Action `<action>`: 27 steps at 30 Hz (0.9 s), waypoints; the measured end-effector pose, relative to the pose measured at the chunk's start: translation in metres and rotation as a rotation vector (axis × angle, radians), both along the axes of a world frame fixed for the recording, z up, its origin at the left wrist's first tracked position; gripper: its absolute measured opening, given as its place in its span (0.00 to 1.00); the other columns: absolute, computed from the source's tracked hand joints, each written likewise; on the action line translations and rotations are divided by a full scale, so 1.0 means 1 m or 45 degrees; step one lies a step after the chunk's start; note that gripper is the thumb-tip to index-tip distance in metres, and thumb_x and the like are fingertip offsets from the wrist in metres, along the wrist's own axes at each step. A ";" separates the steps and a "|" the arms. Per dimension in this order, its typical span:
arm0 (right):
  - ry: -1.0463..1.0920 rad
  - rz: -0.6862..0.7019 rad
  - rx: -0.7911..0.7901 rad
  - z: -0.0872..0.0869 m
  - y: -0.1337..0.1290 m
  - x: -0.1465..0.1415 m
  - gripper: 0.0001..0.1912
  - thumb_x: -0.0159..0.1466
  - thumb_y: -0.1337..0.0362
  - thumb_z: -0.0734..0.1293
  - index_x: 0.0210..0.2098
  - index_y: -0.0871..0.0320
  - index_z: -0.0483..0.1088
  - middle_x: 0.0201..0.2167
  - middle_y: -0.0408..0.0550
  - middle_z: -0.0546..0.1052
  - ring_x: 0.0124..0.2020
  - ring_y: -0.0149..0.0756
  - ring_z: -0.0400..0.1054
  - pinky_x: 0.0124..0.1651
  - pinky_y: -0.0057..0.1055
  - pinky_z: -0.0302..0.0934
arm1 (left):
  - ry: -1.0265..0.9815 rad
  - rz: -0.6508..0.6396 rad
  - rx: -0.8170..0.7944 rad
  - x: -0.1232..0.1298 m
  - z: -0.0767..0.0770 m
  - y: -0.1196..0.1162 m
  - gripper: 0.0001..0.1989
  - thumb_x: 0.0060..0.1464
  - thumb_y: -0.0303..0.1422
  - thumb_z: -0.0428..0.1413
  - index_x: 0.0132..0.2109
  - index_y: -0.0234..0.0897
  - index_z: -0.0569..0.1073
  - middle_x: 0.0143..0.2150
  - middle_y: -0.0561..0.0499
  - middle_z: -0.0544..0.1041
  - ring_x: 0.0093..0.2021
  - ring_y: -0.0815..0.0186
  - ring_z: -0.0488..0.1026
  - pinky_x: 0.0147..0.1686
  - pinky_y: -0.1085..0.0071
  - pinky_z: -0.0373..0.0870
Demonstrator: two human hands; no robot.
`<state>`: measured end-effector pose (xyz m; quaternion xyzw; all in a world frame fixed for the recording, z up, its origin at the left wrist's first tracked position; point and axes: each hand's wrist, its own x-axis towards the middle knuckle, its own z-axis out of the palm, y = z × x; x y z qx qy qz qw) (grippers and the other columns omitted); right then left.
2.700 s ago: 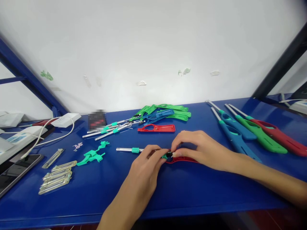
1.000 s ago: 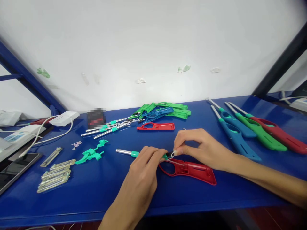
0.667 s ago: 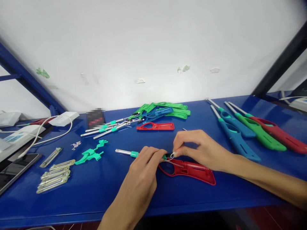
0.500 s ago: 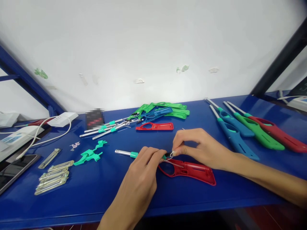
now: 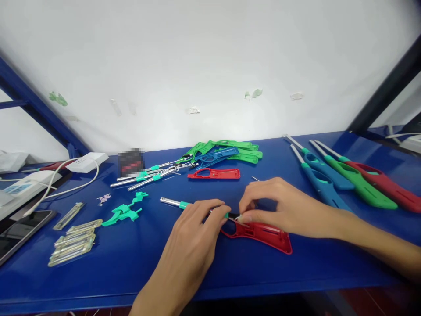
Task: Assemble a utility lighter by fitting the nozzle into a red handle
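My left hand (image 5: 194, 228) pinches a metal tube with a teal collar (image 5: 174, 203) near its inner end, the tube pointing left. My right hand (image 5: 279, 204) pinches a small black part with a thin white wire (image 5: 234, 216) at that same end. Both meet at the front of a red lighter half-shell (image 5: 263, 232) lying flat on the blue bench (image 5: 131, 267), just below my fingers.
Another red half-shell (image 5: 214, 174), green and blue shells (image 5: 226, 153) and more metal tubes (image 5: 148, 175) lie behind. Finished lighters (image 5: 348, 180) lie at right. Teal triggers (image 5: 123, 213) and clear fuel cells (image 5: 74, 241) sit at left, beside a tablet (image 5: 16, 235) and cabled white boxes (image 5: 85, 162).
The red shell, earlier covered by my right hand, lies exposed. Both hands have lowered the tube's end and the black part onto the shell's front; the tube shifted slightly.
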<state>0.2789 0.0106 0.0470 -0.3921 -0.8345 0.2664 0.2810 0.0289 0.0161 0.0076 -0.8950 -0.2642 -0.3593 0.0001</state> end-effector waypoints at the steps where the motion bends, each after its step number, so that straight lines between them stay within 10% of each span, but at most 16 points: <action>1: -0.013 -0.006 -0.002 0.001 0.000 0.001 0.16 0.73 0.51 0.70 0.38 0.57 0.78 0.34 0.42 0.81 0.33 0.32 0.74 0.40 0.33 0.67 | -0.003 -0.003 -0.002 0.000 0.000 0.000 0.10 0.71 0.23 0.53 0.55 0.38 0.73 0.52 0.44 0.81 0.48 0.53 0.80 0.46 0.54 0.80; 16: -0.138 -0.015 0.340 -0.014 -0.008 0.002 0.08 0.75 0.60 0.69 0.40 0.53 0.78 0.33 0.40 0.80 0.33 0.32 0.72 0.47 0.34 0.62 | -0.071 0.104 -0.209 0.002 0.000 -0.002 0.10 0.64 0.24 0.62 0.51 0.40 0.77 0.47 0.49 0.79 0.42 0.58 0.79 0.41 0.61 0.79; 27: -0.151 -0.022 0.461 -0.023 -0.015 -0.004 0.04 0.77 0.62 0.67 0.44 0.52 0.75 0.36 0.36 0.80 0.34 0.28 0.72 0.46 0.28 0.61 | -0.075 -0.076 -0.384 -0.012 0.011 0.006 0.10 0.68 0.23 0.59 0.51 0.43 0.78 0.49 0.55 0.81 0.44 0.74 0.82 0.49 0.85 0.75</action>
